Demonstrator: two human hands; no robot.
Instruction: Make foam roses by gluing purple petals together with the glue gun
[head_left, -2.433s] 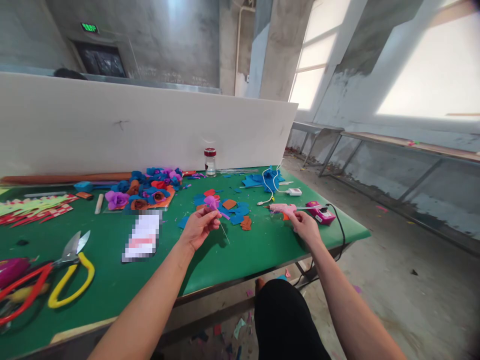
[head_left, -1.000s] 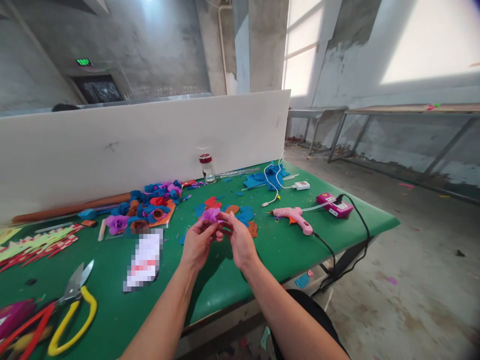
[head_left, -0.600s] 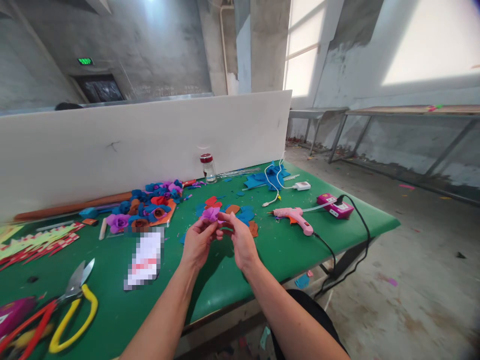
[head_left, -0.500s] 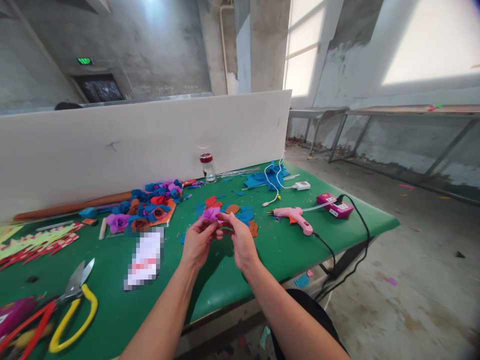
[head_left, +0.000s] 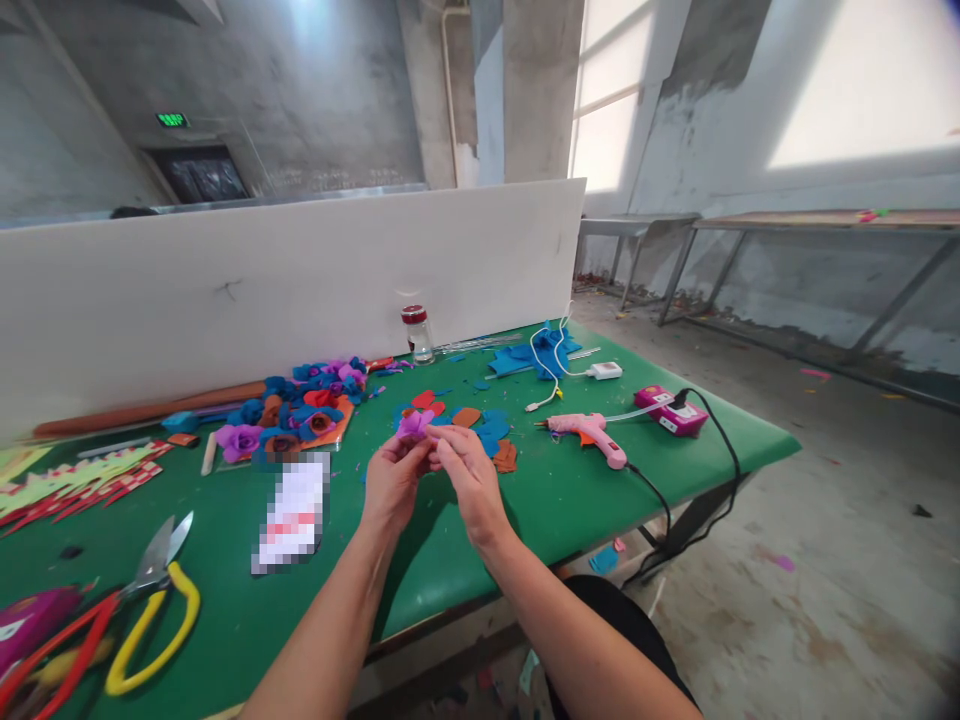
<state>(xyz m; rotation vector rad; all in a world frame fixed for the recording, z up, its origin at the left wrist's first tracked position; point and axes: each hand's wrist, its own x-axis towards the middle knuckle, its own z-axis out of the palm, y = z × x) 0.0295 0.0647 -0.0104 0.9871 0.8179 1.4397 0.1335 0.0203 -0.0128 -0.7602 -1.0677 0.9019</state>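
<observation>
A small purple paper flower [head_left: 413,424] is held over the green table [head_left: 600,530]. My left hand [head_left: 394,480] pinches it from below on the left. From the right, the fingers of my right hand [head_left: 469,477] close on the flower's edge and meet the left fingertips; the exact grip is partly hidden. Behind the hands lie loose blue petals [head_left: 493,428], brown petals [head_left: 505,457] and red petals [head_left: 424,400]. A pink hot glue gun [head_left: 589,435] rests to the right of my right hand.
Finished paper flowers [head_left: 300,410] are piled at the left back. Scissors [head_left: 154,575] with red and yellow handles lie front left. A glass jar [head_left: 417,335] stands by the white board [head_left: 300,280]. A purple power strip [head_left: 670,410], white cable [head_left: 551,368] and blue paper [head_left: 517,360] lie to the right.
My right hand has moved slightly left, its fingers closing in on the purple flower. The flower has shifted a little left and up in my left hand. The table items stay put.
</observation>
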